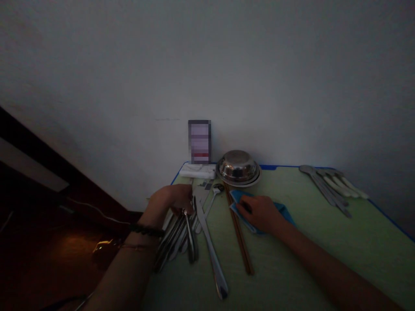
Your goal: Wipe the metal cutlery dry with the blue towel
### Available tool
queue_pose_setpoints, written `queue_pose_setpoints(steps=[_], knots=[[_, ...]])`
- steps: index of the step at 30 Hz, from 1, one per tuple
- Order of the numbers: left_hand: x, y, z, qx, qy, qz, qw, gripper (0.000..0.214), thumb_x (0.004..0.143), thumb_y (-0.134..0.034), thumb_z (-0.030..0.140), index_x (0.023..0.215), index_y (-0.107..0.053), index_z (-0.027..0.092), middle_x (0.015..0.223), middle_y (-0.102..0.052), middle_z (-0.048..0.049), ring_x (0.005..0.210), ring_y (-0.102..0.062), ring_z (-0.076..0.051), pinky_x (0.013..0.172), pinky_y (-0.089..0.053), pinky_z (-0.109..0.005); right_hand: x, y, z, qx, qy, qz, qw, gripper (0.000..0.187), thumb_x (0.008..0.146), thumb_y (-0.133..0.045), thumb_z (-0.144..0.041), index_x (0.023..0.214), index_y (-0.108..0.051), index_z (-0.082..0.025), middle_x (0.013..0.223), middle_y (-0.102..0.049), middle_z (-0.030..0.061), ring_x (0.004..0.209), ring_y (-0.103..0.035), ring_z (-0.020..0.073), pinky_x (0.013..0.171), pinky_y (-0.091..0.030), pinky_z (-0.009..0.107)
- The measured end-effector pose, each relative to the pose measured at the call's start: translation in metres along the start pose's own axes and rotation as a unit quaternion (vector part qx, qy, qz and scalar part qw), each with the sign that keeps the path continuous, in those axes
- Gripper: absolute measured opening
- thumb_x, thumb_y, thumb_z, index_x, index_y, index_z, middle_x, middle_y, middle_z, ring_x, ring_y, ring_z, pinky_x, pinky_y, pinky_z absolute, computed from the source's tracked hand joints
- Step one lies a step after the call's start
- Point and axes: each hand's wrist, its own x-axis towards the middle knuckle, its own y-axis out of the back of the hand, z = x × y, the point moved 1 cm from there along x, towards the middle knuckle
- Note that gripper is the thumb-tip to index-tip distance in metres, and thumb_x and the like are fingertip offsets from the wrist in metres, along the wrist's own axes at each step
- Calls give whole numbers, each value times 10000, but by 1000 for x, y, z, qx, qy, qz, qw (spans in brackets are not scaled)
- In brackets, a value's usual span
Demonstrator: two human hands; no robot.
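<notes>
My left hand [181, 198] reaches down into a pile of metal cutlery [173, 239] at the table's left side. Its fingers are curled closed around a shiny piece of cutlery [191, 242], whose far end is hidden under the hand. Right beside it lies a table knife [212, 255], handle towards me. A small spoon [214, 192] rests just beyond, bowl away from me. My right hand [261, 211] is closed on a blue cloth [283, 211] on the tabletop. Between both hands lies a pair of brown chopsticks [240, 237].
An upturned metal bowl [238, 166] stands at the back by the wall. Left of it, a phone-like screen [200, 142] leans upright behind a white box [197, 172]. Large spoons [324, 188] and several white-handled utensils [343, 185] lie at the right. The green table [292, 268] has blue edging.
</notes>
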Motion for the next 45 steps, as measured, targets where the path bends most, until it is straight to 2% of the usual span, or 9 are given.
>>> queue_pose_setpoints(steps=[6,10,14,22,27,30,37,40,45], knots=[[9,12,0,2,-57,79,995,305,875,-531,289,1148,-519,153,1134,-563,-82,937,-588,-206,777,-508,-404,1,-1,0,-5,0,4,1000,310,890,-371,-381,760,-582,-194,660,-661,24,581,-579,138,550,-261,262],[24,20,6,21,-92,144,985,306,874,-532,289,1149,-519,155,1143,-559,-83,948,-584,-209,787,-504,-410,1,-1,1,-5,-3,3,1000,299,885,-377,-374,763,-583,-195,658,-662,24,569,-579,139,540,-252,265],[40,21,10,31,-140,178,974,302,874,-532,292,1142,-524,154,1136,-563,-82,948,-584,-209,789,-502,-410,1,0,2,6,0,4,1000,285,878,-390,-368,771,-589,-194,671,-667,24,584,-586,140,547,-260,261],[49,21,9,11,-190,193,963,290,875,-529,299,1120,-533,146,1105,-575,-79,923,-589,-203,779,-500,-406,0,-1,5,10,1,14,1000,280,876,-390,-376,769,-581,-202,665,-661,20,582,-587,145,545,-259,264],[48,24,3,-24,-200,182,963,570,644,-724,348,1137,-494,179,1042,-611,-39,867,-608,-184,749,-484,-275,0,-2,6,19,0,15,1000,280,873,-398,-387,768,-580,-201,664,-666,16,587,-595,145,543,-268,258],[48,26,-5,-41,-196,192,961,637,592,-716,396,1137,-481,166,1024,-626,-53,915,-599,-204,757,-463,-260,1,-2,7,21,0,14,1000,292,878,-385,-390,772,-583,-202,668,-668,17,593,-602,148,547,-276,259],[46,28,-21,-83,-174,183,964,521,703,-614,425,1113,-470,136,993,-645,-72,798,-637,-193,585,-495,-249,2,-2,7,21,5,17,1000,293,879,-379,-389,779,-581,-203,681,-675,19,603,-613,154,549,-291,262],[47,30,-26,-79,-163,188,965,410,772,-607,352,1103,-496,135,992,-634,-63,810,-629,-185,617,-514,-267,1,-3,7,15,6,19,1000,298,879,-376,-392,774,-582,-204,676,-673,18,601,-612,156,547,-290,264],[51,34,-35,-50,-134,212,967,277,875,-532,285,1116,-538,150,1113,-573,-77,926,-589,-201,777,-506,-402,0,-3,7,17,8,17,1000,305,884,-364,-396,785,-584,-208,698,-678,17,621,-617,159,558,-299,267]])
